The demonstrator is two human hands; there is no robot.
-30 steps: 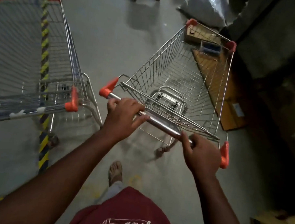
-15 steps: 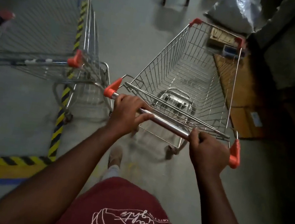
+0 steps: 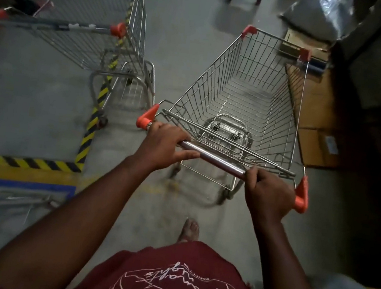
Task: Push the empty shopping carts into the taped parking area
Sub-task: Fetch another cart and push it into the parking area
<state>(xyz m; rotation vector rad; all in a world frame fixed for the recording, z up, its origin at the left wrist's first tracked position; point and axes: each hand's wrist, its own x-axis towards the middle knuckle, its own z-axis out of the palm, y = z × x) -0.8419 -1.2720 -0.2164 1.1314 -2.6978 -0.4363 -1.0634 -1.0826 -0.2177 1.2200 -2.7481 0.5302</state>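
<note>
cart in hand: empty wire shopping cart (image 3: 247,98), just right of the hazard tape (image 3: 95,116), outside the taped area
handle bar: chrome tube (image 3: 214,158) with orange end caps, runs across the near end of the cart
left hand (image 3: 162,147): curled over the bar near the left cap, thumb along the near side
right hand (image 3: 268,194): wrapped round the bar near the right cap
parked cart (image 3: 85,29): left of the tape, one side straddling it
weight: probably light, basket bare, should roll on its castors with little push
stiffness: rigid steel frame, no flex expected
slip: smooth bar, full wrap looks safer than fingertips
steering: hands set wide, push one side harder to swing the nose toward the tape
risk: wire side may clip the parked cart; boxes (image 3: 314,127) sit close on the far side from the tape
</note>
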